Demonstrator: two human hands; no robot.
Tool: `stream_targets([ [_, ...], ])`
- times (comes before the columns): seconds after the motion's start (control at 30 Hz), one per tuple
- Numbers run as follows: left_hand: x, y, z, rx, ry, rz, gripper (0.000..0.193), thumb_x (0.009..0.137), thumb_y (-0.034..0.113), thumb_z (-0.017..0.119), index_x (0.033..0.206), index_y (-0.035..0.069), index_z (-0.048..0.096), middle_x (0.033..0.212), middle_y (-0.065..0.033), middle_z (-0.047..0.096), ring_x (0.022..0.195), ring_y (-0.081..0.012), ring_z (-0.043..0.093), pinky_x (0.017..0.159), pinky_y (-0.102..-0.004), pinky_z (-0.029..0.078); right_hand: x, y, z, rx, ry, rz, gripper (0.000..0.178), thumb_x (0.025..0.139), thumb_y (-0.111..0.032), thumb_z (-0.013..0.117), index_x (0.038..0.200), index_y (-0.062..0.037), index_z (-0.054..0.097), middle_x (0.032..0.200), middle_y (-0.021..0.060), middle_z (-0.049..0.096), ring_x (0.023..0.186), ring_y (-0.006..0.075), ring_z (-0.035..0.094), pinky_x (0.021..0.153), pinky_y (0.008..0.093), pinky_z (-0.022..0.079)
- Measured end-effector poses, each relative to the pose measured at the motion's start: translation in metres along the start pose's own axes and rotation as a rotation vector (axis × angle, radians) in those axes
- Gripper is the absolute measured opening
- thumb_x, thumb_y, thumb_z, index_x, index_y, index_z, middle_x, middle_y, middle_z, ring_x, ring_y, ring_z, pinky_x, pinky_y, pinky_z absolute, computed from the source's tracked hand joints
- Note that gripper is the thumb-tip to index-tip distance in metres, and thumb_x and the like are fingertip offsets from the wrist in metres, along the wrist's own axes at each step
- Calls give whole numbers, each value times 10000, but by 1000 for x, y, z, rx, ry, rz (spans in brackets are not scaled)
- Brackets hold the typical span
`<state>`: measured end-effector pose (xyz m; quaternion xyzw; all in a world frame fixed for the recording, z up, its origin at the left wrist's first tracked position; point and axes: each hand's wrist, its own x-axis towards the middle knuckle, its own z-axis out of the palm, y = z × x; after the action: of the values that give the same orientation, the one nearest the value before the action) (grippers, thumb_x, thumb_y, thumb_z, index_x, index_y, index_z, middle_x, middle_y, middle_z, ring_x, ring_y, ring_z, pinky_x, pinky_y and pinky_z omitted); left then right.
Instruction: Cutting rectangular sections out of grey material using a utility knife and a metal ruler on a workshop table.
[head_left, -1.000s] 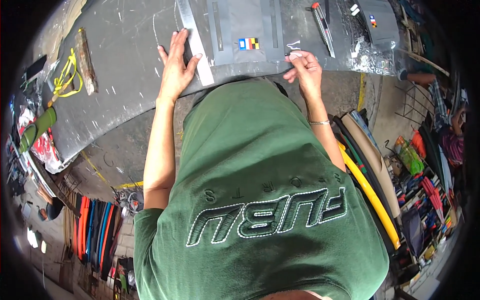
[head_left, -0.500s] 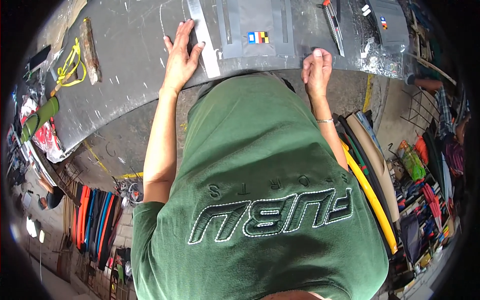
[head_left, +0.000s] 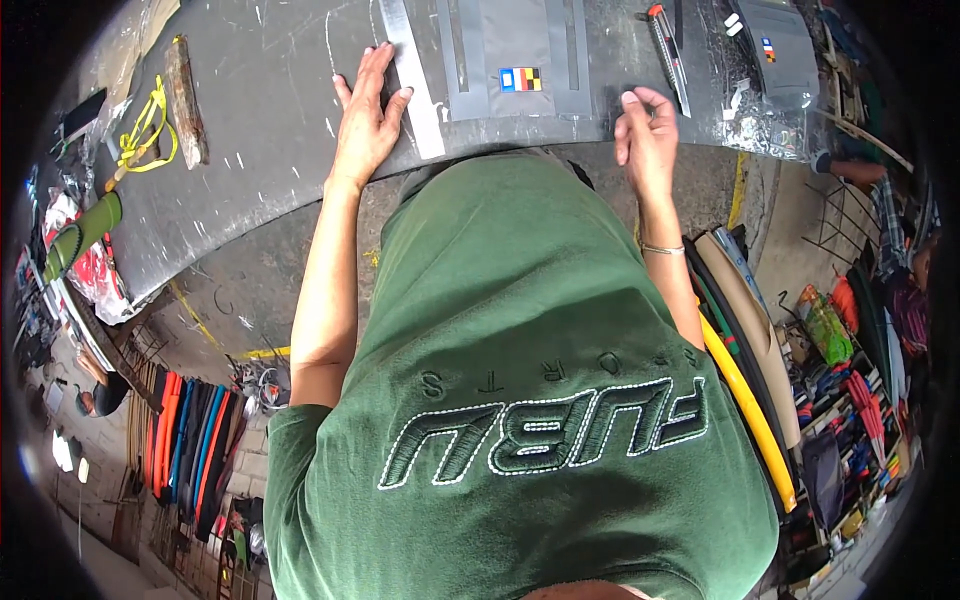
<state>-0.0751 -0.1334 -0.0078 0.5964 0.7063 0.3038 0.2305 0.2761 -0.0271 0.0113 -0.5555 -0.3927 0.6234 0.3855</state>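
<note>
My left hand (head_left: pixel 368 125) lies on the dark worktop with its fingers spread. Its fingertips and thumb are beside a long metal ruler (head_left: pixel 412 85), which runs away from the near edge. Right of the ruler lies a flat grey fabric panel (head_left: pixel 517 45) with two darker strips and a small colourful patch (head_left: pixel 520 79). Over the near edge, to the panel's right, is my right hand (head_left: pixel 648 140), half curled with its fingers apart; nothing shows in it. Beyond that hand rests a red and grey utility knife (head_left: pixel 668 58).
The worktop (head_left: pixel 250 130) curves across the top. On its left are a wooden stick (head_left: pixel 186 105) and a yellow cord (head_left: pixel 150 125); on its right, a second grey panel (head_left: pixel 775 50) near clear plastic. Fabric rolls (head_left: pixel 750 400) stand at my right. Another person's arm (head_left: pixel 855 172) shows far right.
My right hand has shifted slightly right, its fingers opening a little from a tighter curl. The left hand stays beside the ruler, and the whole view has shifted slightly.
</note>
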Motion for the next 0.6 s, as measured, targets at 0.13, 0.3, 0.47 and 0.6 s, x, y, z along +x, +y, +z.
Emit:
stream_targets([
  [0.13,-1,-3,0,27,-1,0,667,986,275,662,1577,135,389,1632,-105,403,1570,-273,253,1251,-620,-5,22,-29,2,-173,82,-73,481,971,-166,720,1342,-5,461,655,48,633,419,86,503,372,245,377],
  [0.3,-3,4,-2,39,-13,-30,827,886,363,783,1576,120,397,1620,-124,421,1567,-289,261,1260,-587,-6,46,-44,-10,-707,244,-119,761,896,-219,779,1532,-30,406,686,58,692,492,117,612,456,273,491],
  [0.47,-3,13,-3,41,-24,-40,819,872,318,791,1563,103,408,1618,-123,417,1567,-305,255,1255,-602,-23,61,-50,-19,-902,252,-44,661,883,-253,780,1460,-30,547,669,71,712,522,141,666,505,310,532],
  [0.6,-1,11,-3,55,-25,-32,785,867,316,799,1538,111,449,1615,-117,423,1565,-306,261,1256,-601,-9,64,-53,-16,-903,232,-27,584,899,-261,762,1423,-63,599,668,59,709,529,141,674,553,313,548],
])
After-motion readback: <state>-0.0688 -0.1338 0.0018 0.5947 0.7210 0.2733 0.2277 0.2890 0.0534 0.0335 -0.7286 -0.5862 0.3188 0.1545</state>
